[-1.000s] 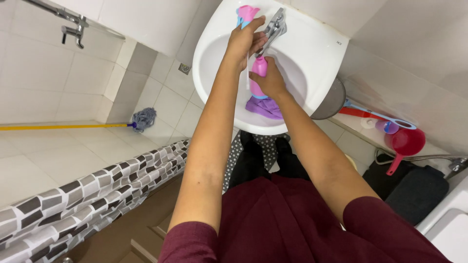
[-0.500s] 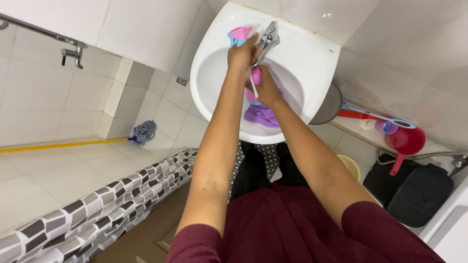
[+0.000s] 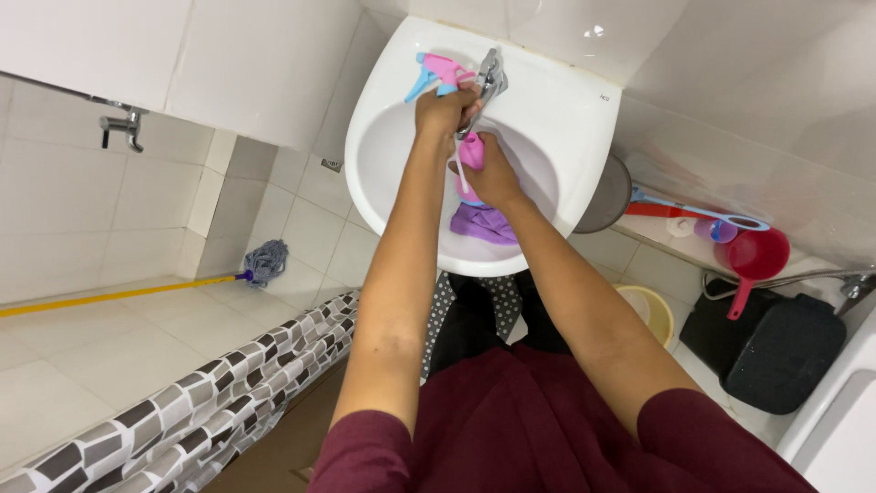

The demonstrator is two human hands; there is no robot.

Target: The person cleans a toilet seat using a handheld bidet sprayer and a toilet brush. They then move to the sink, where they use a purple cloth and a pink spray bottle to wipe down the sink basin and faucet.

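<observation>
My left hand [image 3: 443, 110] grips a pink and blue trigger sprayer head [image 3: 436, 71] just left of the chrome tap [image 3: 490, 78]. A thin white tube [image 3: 456, 169] hangs from the sprayer head. Below the tap, my right hand [image 3: 495, 172] is closed around a pink bottle [image 3: 469, 151] inside the white sink [image 3: 566, 119]. The two hands touch each other. Under my right hand, a purple cloth [image 3: 484, 224] lies at the bottom of the basin. Much of the bottle is hidden by my fingers.
A mop [image 3: 265, 263] with a yellow handle lies on the tiled floor at left, beyond a grey patterned curb [image 3: 210, 402]. Right of the sink are a metal bowl [image 3: 607, 196], a red dipper [image 3: 753, 256], a yellow bucket [image 3: 650, 310] and a black container [image 3: 780, 351].
Both hands stay at the tap with the sprayer head and the bottle. The white tube shows more clearly between them now. The view has shifted slightly.
</observation>
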